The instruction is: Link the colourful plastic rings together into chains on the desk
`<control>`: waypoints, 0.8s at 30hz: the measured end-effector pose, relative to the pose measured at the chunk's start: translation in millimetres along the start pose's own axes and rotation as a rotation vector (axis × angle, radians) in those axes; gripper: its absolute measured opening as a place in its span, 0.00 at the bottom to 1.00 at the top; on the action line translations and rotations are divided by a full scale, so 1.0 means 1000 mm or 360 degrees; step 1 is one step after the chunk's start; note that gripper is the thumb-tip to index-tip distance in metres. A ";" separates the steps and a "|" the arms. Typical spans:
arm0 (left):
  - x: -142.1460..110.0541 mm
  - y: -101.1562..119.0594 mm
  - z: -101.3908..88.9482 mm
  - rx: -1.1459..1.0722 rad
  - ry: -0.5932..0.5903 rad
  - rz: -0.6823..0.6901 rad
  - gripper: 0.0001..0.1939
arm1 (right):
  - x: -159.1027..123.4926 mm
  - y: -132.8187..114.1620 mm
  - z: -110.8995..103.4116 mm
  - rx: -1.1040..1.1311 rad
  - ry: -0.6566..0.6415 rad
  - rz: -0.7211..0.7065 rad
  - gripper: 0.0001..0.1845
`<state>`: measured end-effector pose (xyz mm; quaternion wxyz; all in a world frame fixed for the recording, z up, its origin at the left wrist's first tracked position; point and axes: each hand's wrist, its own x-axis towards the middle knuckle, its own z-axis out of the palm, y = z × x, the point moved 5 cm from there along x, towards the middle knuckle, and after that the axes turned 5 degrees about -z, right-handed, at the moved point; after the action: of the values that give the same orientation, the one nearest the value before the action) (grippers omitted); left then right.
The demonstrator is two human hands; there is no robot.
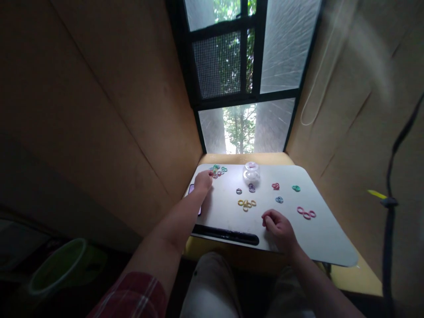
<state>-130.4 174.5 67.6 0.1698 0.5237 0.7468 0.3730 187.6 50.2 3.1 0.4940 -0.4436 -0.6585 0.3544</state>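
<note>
We note small round rings [245, 204] grouped by colour on the white worktop [331, 240]; a mixed-colour pile [217, 170] lies unsorted, far left. Left hand [203, 181] reaches it, grip unclear; right hand [280, 227] is curled closed.

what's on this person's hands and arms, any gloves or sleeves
Both the left hand and the right hand look bare, with no gloves. A short sleeve, dark red with thin pale lines crossing in a check, shows at the upper left arm; the forearms are uncovered. No right sleeve is in view, and no watch or bracelet shows on either wrist.
</note>
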 end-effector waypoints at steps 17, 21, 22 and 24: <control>-0.180 0.041 0.066 -0.1061 -0.0598 0.0209 0.17 | -0.007 -0.016 0.000 -0.0002 0.0032 -0.0105 0.08; -0.199 0.047 0.082 -0.0956 -0.0648 0.0284 0.06 | -0.010 -0.017 0.002 0.0067 -0.0033 -0.0123 0.10; -0.201 0.047 0.084 -0.0930 -0.0640 0.0292 0.05 | -0.011 -0.016 0.003 0.0056 -0.0054 -0.0127 0.10; -0.203 0.046 0.088 -0.0884 -0.0624 0.0292 0.04 | -0.011 -0.012 0.006 -0.0011 -0.0077 -0.0135 0.10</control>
<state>36.2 31.5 15.3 0.4118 0.5842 0.5199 0.4679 180.6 35.5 8.8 0.4909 -0.4083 -0.6897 0.3415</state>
